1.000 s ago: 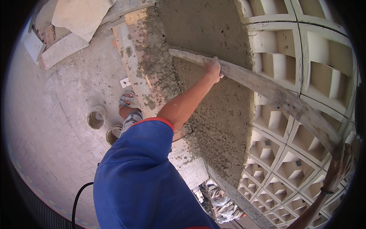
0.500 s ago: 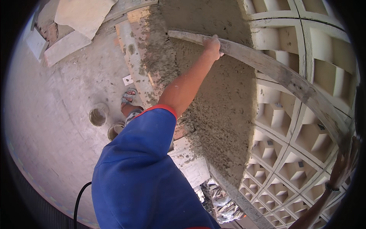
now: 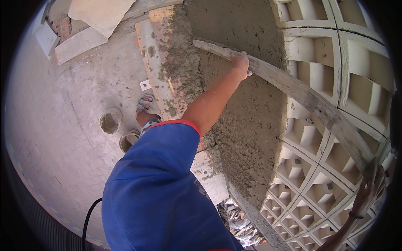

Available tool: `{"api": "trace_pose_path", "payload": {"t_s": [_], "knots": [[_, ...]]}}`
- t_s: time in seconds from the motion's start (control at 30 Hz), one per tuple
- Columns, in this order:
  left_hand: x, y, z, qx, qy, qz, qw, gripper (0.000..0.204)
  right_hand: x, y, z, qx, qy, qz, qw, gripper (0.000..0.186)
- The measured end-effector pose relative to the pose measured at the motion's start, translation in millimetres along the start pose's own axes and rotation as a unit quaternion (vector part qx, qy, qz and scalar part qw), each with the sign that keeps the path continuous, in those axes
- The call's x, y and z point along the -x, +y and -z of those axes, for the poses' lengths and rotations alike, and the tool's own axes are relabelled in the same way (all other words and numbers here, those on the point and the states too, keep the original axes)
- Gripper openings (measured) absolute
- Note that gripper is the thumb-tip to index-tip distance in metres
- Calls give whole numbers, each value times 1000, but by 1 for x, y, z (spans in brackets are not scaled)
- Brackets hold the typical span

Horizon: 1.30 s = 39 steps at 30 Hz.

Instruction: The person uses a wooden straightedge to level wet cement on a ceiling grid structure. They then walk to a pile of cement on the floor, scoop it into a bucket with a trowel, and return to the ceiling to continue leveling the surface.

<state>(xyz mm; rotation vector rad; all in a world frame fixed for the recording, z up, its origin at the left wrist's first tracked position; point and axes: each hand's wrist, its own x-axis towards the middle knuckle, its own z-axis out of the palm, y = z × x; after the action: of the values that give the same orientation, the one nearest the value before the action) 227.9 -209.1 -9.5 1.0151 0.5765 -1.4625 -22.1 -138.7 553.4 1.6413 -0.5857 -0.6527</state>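
Observation:
My left hand [image 3: 240,66] grips a long grey board [image 3: 302,92], which spans a band of wet, rough mortar [image 3: 247,117]. My right hand [image 3: 368,188], low at the far right, is wrapped round the board's other end, partly in shadow. The board's far end rests on the mortar's left part, beside a strip of splattered planks [image 3: 151,62]. Right of the mortar is a wall of white patterned breeze blocks [image 3: 314,54], which the board crosses.
Two buckets [image 3: 109,121] [image 3: 129,142] stand on the dusty floor [image 3: 63,125] near a sandalled foot [image 3: 144,103]. Broken pale boards [image 3: 94,16] lie at the upper left. A black cable [image 3: 90,213] runs at lower left. Crumpled debris [image 3: 243,226] shows below the ledge.
The board and my left hand moved up the frame by the middle picture, then slightly back down and right now. My right hand likewise rose, then lowered. Both keep their hold.

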Motion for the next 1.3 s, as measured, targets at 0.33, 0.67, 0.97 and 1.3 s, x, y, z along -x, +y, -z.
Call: {"api": "trace_pose_path", "payload": {"t_s": [0.33,0.67,0.97,1.3], "knots": [[24,-105,25,-8,5,88,996,63,38,2,-2,-11,-58,29,998,51],[33,-209,42,6,-15,156,988,70,74,-6,6,-5,-51,71,996,49],[45,-269,54,8,-4,173,985,48,114,-17,-9,-9,-46,79,996,44],[69,-284,54,-11,27,199,980,61,143,-15,-18,-1,-46,83,996,45]]}}
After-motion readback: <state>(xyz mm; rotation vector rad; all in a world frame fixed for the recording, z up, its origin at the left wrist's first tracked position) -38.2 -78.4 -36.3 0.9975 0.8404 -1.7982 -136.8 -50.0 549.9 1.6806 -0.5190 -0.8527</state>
